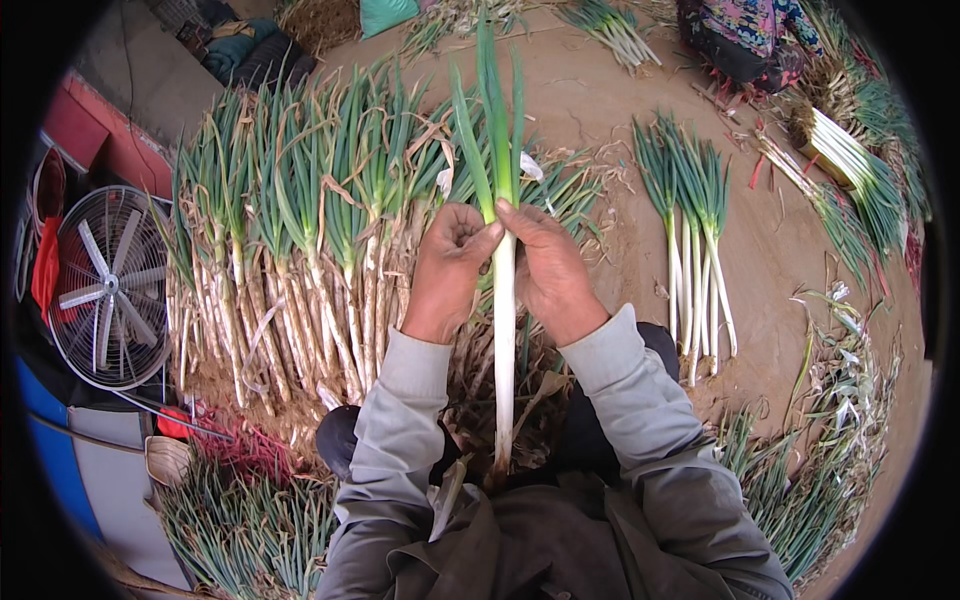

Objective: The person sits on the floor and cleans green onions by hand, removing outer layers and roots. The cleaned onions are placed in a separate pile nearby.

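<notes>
Between my two hands is one long green onion [505,330], its white shaft smooth and bare, its roots pointing down towards my lap. My left hand [455,266] pinches it from the left where white turns to green. From the right, the thumb and fingers of my right hand [551,262] hold it at the same height. Its green leaves rise above my fingers. To my left lies a broad pile of green onions [300,247] with dry, dirty outer skins. A small bunch of clean white-shafted green onions [694,247] rests on the ground to my right.
A metal fan [111,283] stands at the far left, near a heap of red ties [240,450]. More green onions [247,525] lie at lower left. Peeled leaf scraps [847,382] cover the ground at right. Another person [750,41] sits at upper right near bundled onions [859,161].
</notes>
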`<state>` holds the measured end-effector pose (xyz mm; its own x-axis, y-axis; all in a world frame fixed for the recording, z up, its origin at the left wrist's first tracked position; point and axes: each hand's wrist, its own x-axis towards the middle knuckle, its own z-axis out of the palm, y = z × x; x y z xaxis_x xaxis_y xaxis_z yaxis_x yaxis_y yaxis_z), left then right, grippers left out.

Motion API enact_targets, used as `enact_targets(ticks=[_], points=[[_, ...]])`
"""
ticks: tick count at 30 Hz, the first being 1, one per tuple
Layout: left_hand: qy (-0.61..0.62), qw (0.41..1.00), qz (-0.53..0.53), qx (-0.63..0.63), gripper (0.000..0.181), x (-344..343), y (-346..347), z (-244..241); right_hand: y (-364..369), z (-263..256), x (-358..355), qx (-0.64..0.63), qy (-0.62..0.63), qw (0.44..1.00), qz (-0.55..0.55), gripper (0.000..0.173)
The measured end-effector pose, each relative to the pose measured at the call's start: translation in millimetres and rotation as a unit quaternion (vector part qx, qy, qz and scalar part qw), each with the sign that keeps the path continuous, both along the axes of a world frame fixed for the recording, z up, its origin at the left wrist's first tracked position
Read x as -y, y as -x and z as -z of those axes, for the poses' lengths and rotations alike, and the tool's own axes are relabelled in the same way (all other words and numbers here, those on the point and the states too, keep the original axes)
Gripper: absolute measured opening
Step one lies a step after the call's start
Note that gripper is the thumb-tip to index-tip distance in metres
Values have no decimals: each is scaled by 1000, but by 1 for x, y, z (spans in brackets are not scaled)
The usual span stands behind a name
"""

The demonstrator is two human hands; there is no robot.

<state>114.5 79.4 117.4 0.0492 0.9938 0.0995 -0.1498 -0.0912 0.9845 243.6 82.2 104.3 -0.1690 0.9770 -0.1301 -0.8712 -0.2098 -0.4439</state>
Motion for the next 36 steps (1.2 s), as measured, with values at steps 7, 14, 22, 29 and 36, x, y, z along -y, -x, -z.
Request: enact_targets(ticks=[7, 14, 22, 29, 36], points=[[-13, 999, -25, -46, 16, 8, -2, -1, 1, -3, 0, 10, 13, 1000, 6, 20], [37, 995, 19, -93, 17, 21, -2, 6, -3, -1, -6, 33, 20, 999, 7, 22], [22, 997, -60, 52, 13, 33, -1, 11, -7, -6, -5, 0, -7, 999, -40, 36], [51, 984, -61, 160, 18, 34, 14, 14, -16, -14, -1, 151, -112, 980, -70, 40], [58, 991, -26, 120, 25, 47, 19, 10, -23, -15, -3, 217, -155, 957, -111, 39]])
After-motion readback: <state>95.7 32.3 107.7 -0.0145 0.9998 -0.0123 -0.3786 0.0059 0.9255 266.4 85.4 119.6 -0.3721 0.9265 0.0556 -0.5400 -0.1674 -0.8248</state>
